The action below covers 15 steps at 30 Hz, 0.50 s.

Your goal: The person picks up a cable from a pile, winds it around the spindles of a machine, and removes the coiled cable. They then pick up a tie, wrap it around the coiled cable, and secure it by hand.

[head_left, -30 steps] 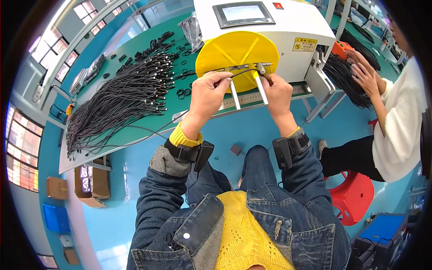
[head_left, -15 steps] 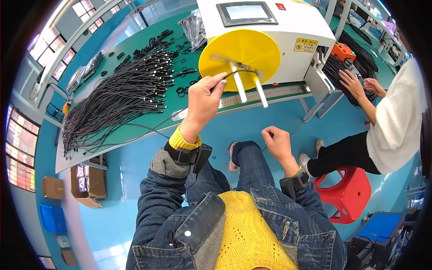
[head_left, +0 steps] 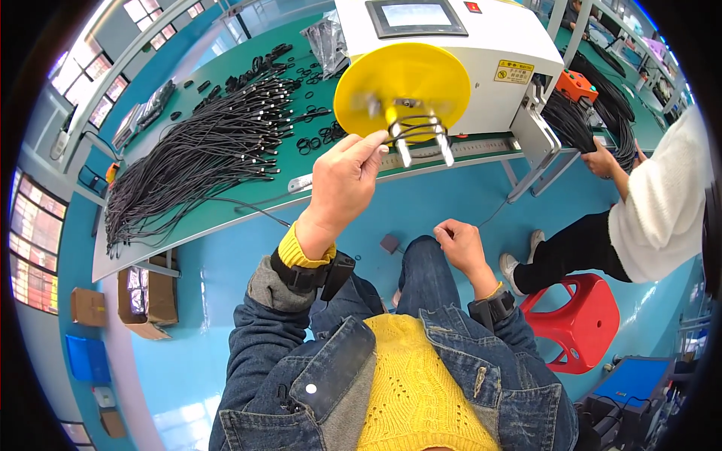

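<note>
My left hand (head_left: 346,177) is closed, pinching a black cable between thumb and forefinger beside the winding machine (head_left: 496,45). From there the cable (head_left: 418,118) wraps in several loops around two metal posts (head_left: 401,144) that stick out of a yellow disc (head_left: 444,71). The posts and disc look blurred by motion. My right hand (head_left: 461,246) hangs over my lap with its fingers curled in, and nothing shows in it. On the green table to the left lies a large bundle of black cables (head_left: 203,150) with light-coloured ends.
A metal ruler (head_left: 481,146) runs along the table's front edge. Black cable ties or small coils (head_left: 320,137) lie beside the bundle. At right, another person in a white sleeve (head_left: 662,195) handles black cables, near a red stool (head_left: 579,323). Cardboard boxes (head_left: 150,301) stand at left.
The disc and posts have turned, and more loops of cable now lie around the posts. My left hand has shifted slightly to the right. The other person's hands have closed around the cables.
</note>
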Each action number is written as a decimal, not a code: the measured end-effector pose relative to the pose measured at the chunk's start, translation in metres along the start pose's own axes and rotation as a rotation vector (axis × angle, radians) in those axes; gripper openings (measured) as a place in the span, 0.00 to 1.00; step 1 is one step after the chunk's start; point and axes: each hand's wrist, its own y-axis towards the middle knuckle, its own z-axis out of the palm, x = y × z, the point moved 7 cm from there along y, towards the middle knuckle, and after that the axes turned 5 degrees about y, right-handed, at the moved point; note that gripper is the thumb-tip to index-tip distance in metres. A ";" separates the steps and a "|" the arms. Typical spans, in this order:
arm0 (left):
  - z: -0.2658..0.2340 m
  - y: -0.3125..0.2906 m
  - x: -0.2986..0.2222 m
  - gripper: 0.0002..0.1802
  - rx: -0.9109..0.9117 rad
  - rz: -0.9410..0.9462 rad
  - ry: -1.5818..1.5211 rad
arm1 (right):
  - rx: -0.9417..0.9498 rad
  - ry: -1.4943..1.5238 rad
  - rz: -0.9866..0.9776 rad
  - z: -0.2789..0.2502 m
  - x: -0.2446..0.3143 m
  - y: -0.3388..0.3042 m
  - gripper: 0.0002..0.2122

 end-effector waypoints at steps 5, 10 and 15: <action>0.008 -0.007 0.001 0.11 0.006 -0.036 -0.083 | 0.028 -0.003 0.042 0.002 -0.010 -0.001 0.08; 0.016 -0.010 -0.013 0.14 -0.036 -0.029 -0.123 | 0.021 -0.009 0.008 -0.002 -0.009 0.000 0.08; 0.026 0.002 -0.044 0.18 -0.032 0.198 0.103 | -0.116 0.112 -0.169 -0.031 0.033 0.019 0.06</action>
